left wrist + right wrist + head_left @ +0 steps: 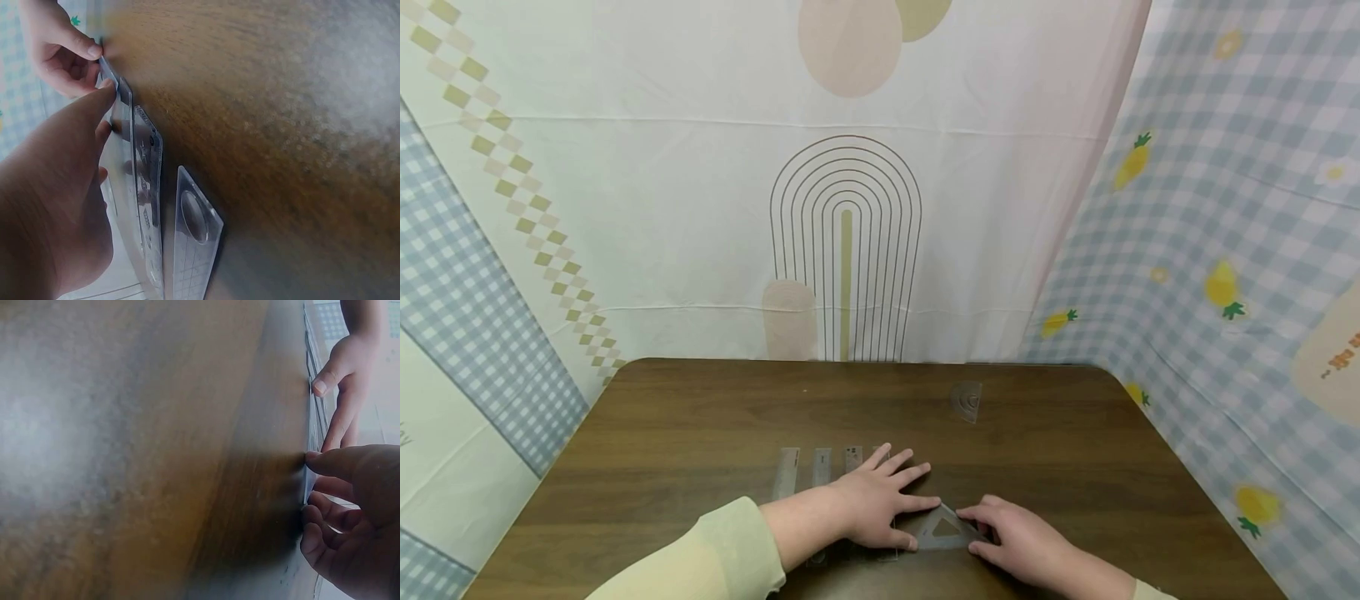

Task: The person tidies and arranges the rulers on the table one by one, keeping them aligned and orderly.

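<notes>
A clear triangular set square lies flat near the front of the table. My right hand pinches its right corner between thumb and fingers. Fingers spread, my left hand rests over a clear straight ruler, most of which it hides. Its thumb and index fingertip reach the left side of the set square. Left of that hand, three more clear rulers stand in a row: one, another, and one with cut-out shapes. My left forearm crosses over their lower parts.
A clear protractor lies at the back right of the brown wooden table. Behind the table hangs a patterned white cloth, with a checked cloth along the right side.
</notes>
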